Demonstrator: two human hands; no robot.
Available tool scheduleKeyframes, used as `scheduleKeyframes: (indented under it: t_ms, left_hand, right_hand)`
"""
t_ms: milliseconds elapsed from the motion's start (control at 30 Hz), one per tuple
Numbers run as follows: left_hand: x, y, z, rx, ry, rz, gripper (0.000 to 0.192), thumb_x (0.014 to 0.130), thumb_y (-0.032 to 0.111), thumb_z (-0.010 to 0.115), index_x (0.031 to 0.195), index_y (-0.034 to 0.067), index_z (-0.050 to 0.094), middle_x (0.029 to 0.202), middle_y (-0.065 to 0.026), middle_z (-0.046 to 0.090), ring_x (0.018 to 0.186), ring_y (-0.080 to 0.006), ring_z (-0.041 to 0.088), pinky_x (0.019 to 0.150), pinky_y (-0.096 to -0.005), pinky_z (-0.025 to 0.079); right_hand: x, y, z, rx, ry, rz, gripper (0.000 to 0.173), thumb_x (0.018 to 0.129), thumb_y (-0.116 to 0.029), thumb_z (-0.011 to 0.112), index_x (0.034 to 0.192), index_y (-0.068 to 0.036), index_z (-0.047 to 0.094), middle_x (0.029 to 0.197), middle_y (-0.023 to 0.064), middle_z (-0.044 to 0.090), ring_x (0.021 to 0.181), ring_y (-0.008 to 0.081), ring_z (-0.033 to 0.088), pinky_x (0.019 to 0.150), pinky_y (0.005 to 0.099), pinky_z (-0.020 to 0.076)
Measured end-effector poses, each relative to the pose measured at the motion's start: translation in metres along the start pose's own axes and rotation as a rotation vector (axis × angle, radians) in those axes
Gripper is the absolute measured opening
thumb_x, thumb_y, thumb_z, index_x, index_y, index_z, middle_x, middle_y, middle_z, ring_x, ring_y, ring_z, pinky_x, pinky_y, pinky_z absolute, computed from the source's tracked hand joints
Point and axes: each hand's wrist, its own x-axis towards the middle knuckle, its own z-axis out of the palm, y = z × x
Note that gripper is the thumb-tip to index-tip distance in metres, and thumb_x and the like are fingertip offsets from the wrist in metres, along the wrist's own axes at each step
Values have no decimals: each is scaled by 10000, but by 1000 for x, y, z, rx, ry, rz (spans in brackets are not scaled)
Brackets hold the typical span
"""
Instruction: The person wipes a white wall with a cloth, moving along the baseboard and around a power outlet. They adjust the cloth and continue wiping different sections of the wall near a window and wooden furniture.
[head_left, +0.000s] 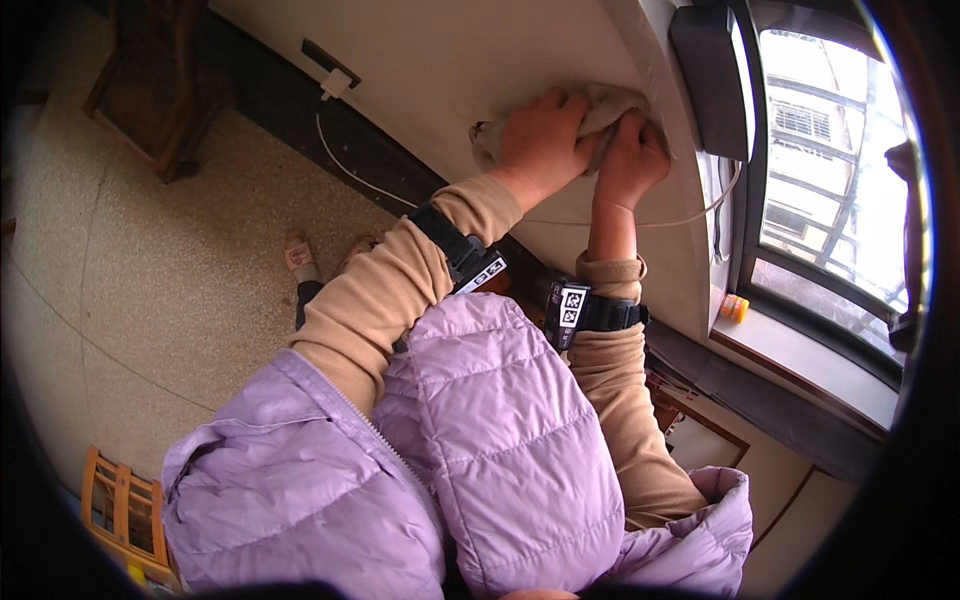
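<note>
A greyish cloth (611, 105) is bunched up against the pale wall (480, 52). My left hand (541, 142) grips the cloth from the left, and some of the fabric shows beyond the wrist side of that hand. Close beside it, my right hand (632, 161) has its fingers curled around the right part of the same cloth. Folds and fingers hide much of the fabric between the two hands. Below both hands a white cable (660, 223) runs across the wall.
A white plug (335, 82) sits in a dark wall socket strip at left. To the right, a black box-shaped device (709, 82) stands by the barred window (817, 150). An orange-yellow jar (733, 308) rests on the sill. Dark wooden furniture (157, 97) and a wooden chair (120, 510) stand on the floor.
</note>
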Motion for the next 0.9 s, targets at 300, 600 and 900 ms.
scheduleKeyframes:
  t_ms: [300, 600, 900]
  left_hand:
    - [-13, 2, 8, 4, -42, 42, 231, 698, 218, 646, 844, 56, 569, 850, -133, 548, 744, -336, 559, 622, -428, 460]
    - [-9, 2, 9, 3, 18, 26, 242, 706, 230, 645, 857, 59, 563, 871, -130, 549, 767, -341, 558, 640, -434, 458]
    - [-20, -2, 20, -29, 14, -1, 216, 683, 235, 655, 834, 98, 581, 845, -100, 547, 772, -319, 560, 639, -440, 441]
  right_hand:
    - [-4, 10, -1, 286, 50, 138, 272, 815, -158, 511, 663, 55, 587, 586, 62, 574, 577, 93, 487, 566, 283, 432]
    - [0, 4, 7, 178, 43, 80, 261, 815, -157, 508, 696, 61, 590, 639, 47, 589, 589, 92, 483, 570, 282, 433]
    - [-7, 22, 2, 467, -23, 274, 240, 852, -135, 487, 699, 31, 569, 658, 2, 545, 617, 74, 460, 535, 245, 399]
